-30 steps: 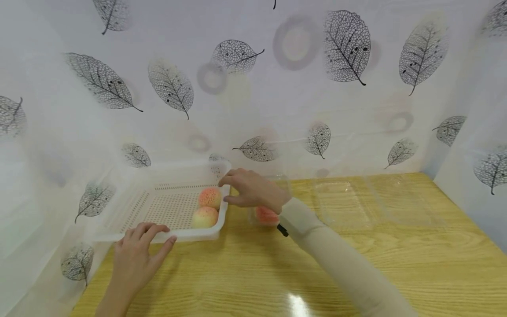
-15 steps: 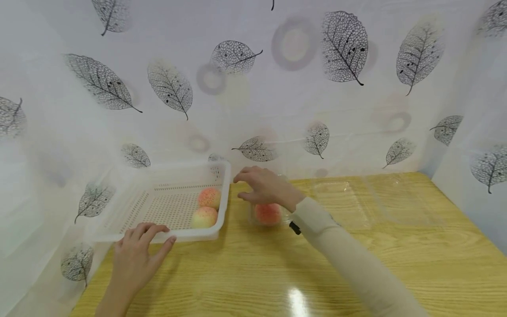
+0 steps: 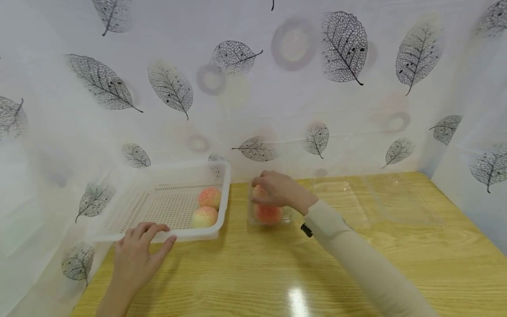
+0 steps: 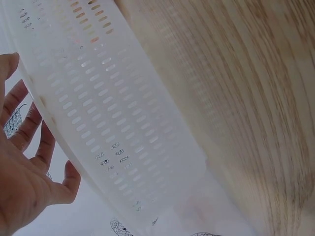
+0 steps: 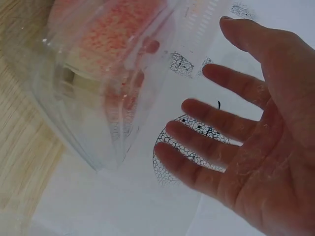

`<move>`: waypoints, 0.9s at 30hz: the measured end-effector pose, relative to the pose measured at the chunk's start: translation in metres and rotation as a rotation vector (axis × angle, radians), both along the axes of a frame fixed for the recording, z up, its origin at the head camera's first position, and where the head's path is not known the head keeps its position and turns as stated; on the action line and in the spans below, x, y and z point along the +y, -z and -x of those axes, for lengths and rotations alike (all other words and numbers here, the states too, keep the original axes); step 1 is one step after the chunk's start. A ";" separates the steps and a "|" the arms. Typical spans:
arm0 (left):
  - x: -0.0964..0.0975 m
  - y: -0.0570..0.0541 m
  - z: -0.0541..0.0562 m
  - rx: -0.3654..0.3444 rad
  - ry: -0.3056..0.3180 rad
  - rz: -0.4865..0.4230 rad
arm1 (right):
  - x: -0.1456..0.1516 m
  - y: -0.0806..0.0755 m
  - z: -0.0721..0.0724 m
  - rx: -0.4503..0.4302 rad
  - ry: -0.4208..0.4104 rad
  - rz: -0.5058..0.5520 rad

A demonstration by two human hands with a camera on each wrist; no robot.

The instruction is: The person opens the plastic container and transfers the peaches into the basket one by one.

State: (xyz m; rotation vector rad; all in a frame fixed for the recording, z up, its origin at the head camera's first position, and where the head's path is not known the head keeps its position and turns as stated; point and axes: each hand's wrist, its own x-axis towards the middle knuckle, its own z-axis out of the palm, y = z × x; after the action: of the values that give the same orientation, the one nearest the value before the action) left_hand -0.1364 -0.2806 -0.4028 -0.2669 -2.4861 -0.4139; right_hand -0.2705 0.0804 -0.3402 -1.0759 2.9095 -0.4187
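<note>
Right hand point(image 3: 279, 188) hung empty, fingers loose, near clear box point(image 5: 64, 132) — two peaches point(image 3: 205, 217) lay leftward in basket point(image 3: 194, 235), nearer left hand point(image 3: 138, 253), which rested ungripping on rim.

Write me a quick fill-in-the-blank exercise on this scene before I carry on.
1. The white basket holds ____ peaches.
2. The hand at the basket's near rim is the ____ one.
3. The clear container nearest the basket lies on its ____ side.
4. The pale backdrop is printed with dark ____.

Missing words: two; left; right; leaves.
</note>
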 end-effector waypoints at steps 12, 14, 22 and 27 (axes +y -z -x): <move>0.001 -0.002 0.000 -0.013 -0.001 -0.018 | -0.001 0.017 -0.005 -0.030 0.149 -0.105; 0.001 -0.002 0.000 -0.014 -0.003 -0.019 | -0.001 0.018 -0.005 -0.012 0.140 -0.126; 0.000 -0.002 -0.001 -0.020 -0.003 -0.025 | 0.004 0.020 -0.009 0.008 0.086 -0.129; 0.001 -0.002 -0.001 -0.011 -0.002 -0.027 | 0.008 0.021 -0.013 -0.019 0.095 -0.105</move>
State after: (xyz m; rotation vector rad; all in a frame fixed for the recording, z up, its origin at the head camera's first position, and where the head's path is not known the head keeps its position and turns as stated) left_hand -0.1355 -0.2794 -0.4008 -0.2516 -2.4894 -0.4482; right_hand -0.2575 0.0881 -0.3611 -0.9178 2.9373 -0.2717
